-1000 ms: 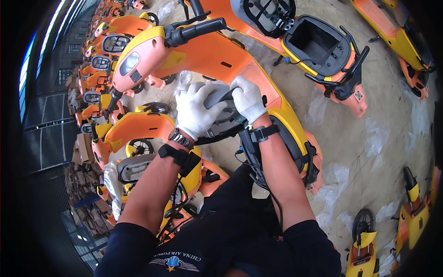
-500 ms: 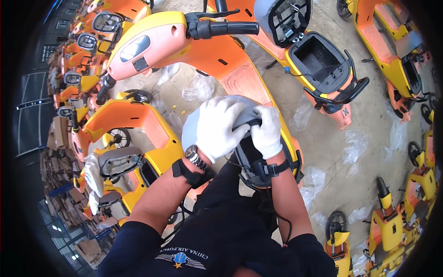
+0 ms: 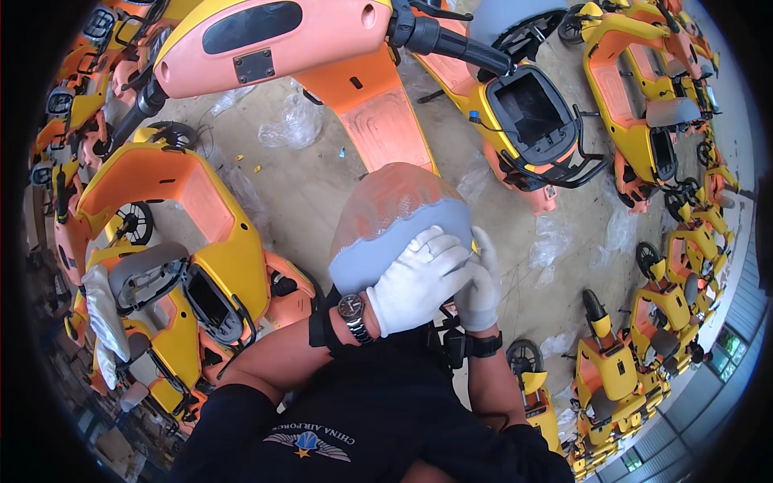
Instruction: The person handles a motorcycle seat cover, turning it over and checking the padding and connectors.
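Both my hands wear white gloves and are at the near edge of a grey scooter seat (image 3: 403, 229) in front of my body. The seat's far part looks mottled orange. My left hand (image 3: 420, 278) lies over the seat edge, fingers bent and close together, pointing right. Just right of it, my right hand (image 3: 479, 282) holds the edge, fingers upward, partly covered by the left. Whatever the fingers grip underneath is hidden. Beyond the seat are this scooter's pink footboard (image 3: 386, 133), black handlebar grip (image 3: 463, 44) and pink front panel (image 3: 274, 48).
A yellow and orange scooter (image 3: 217, 241) with a raised seat stands at left. Another, at right, shows its black storage box (image 3: 527, 109). Several more scooters line the right side. Crumpled clear plastic (image 3: 294, 121) lies on the concrete floor (image 3: 290, 173).
My view has shifted, and the front panel looks larger. The seat appears tipped up, covering the open black box seen before. My hands have moved lower and closer together on its edge.
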